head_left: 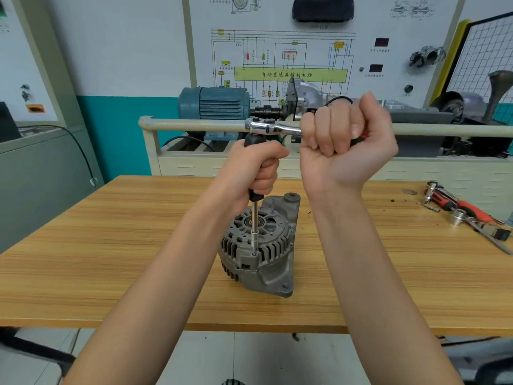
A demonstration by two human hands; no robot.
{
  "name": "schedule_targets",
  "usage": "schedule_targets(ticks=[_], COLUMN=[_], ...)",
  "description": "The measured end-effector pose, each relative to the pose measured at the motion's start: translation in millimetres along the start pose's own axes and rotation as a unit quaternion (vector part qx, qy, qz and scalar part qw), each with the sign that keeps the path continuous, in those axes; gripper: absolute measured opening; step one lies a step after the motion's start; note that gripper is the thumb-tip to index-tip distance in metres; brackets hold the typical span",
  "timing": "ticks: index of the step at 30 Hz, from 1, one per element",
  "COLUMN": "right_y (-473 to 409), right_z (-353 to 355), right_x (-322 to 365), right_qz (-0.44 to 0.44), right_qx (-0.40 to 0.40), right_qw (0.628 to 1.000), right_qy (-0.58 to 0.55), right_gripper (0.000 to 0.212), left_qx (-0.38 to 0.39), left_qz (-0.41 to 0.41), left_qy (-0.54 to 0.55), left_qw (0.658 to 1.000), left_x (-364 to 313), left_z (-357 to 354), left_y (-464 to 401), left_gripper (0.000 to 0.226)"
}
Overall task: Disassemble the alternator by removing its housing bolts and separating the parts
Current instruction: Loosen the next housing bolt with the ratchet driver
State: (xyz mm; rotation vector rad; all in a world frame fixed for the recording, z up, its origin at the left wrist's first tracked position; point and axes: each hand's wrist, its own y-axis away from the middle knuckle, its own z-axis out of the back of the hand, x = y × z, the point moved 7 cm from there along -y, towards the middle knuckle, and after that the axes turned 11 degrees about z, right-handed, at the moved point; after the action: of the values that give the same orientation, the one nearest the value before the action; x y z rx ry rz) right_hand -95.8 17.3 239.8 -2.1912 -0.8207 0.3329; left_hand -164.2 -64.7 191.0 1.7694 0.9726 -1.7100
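One wooden table (111, 245) across the whole view, alternator (258, 251) standing near its middle, vented grey housing and bearing end facing up. Behind the table, a blue-grey electric motor (213, 102) on a training bench under a wiring diagram board (280, 59). Right hand (347, 140) raised above the alternator, fingers curled tight round the ratchet wrench (273, 126) handle, chrome head pointing left. Left hand (256, 168) wrapped round the black grip of the upright extension driver (254, 218), shaft running straight down, tip seated on a housing bolt (254, 254) at the near rim. Far right on the table, loose red-handled tools (469, 211) and a socket (457, 218).
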Motion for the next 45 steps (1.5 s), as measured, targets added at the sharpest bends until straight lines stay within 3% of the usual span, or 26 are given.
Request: schedule_targets(ticks=[3,5,8,10,14,18,21,24,27,30,33,36,40,43,45], right_y=[15.4,26.9,32.3,24.3,0.0,-13.5,-15.2,-10.6,-1.2,15.3,27.7,21.7,-3.8,-15.1,-18.3], right_z=[-23.5,-37.7,-45.0,-37.6,-8.9,21.0,27.4,22.1,1.8,-27.0,-40.8,-34.8,-3.8,22.0,31.7], right_x=[5.0,6.3,2.9,3.2,-1.0,-11.2,-11.7,-3.9,1.6,5.2,5.0,5.9,-0.5,-12.1,-16.6], right_qz=[0.121,0.206,0.235,0.194,0.022,-0.100,-0.097,-0.051,0.024,0.159,0.225,0.187,0.008,-0.102,-0.125], right_qx=[0.098,0.150,0.177,0.155,0.049,-0.090,-0.121,-0.094,0.001,0.107,0.141,0.134,0.028,-0.088,-0.127], right_qw=[0.983,0.947,0.926,0.953,0.998,0.984,0.978,0.992,0.999,0.967,0.932,0.957,0.999,0.985,0.973], right_qy=[0.100,0.194,0.236,0.176,0.036,-0.118,-0.136,-0.074,0.038,0.168,0.246,0.178,0.030,-0.104,-0.148], right_gripper=[0.044,0.035,0.027,0.035,0.054,0.049,0.048,0.053,0.056,0.040,0.036,0.034,0.054,0.058,0.057], left_qx=[-0.105,-0.169,-0.210,-0.174,-0.055,0.074,0.099,0.050,-0.055,-0.165,-0.216,-0.163,0.005,0.114,0.133], left_qz=[-0.017,-0.033,-0.052,-0.054,-0.038,-0.027,0.000,0.002,-0.014,-0.038,-0.068,-0.067,-0.046,-0.029,-0.018], left_qy=[0.015,0.014,0.010,0.008,-0.017,0.008,0.015,0.016,0.023,0.031,0.027,0.030,0.019,0.022,0.020], left_qw=[0.994,0.985,0.976,0.983,0.998,0.997,0.995,0.999,0.998,0.985,0.974,0.984,0.999,0.993,0.991], left_x=[-0.2,-0.9,-0.4,0.2,-2.4,-5.5,-2.4,-0.9,-1.2,-1.7,-1.6,-0.6,-4.2,-4.9,-3.5], left_z=[5.4,10.2,16.1,14.7,10.5,-4.0,-11.6,-6.2,1.7,8.5,13.1,12.4,5.9,-4.8,-11.3], left_y=[0.4,2.3,4.7,4.2,5.3,5.6,0.6,-3.6,-5.4,-3.9,0.2,0.4,0.4,2.9,2.3], left_gripper=[0.048,0.042,0.039,0.040,0.039,0.034,0.041,0.052,0.049,0.041,0.039,0.038,0.035,0.032,0.037])
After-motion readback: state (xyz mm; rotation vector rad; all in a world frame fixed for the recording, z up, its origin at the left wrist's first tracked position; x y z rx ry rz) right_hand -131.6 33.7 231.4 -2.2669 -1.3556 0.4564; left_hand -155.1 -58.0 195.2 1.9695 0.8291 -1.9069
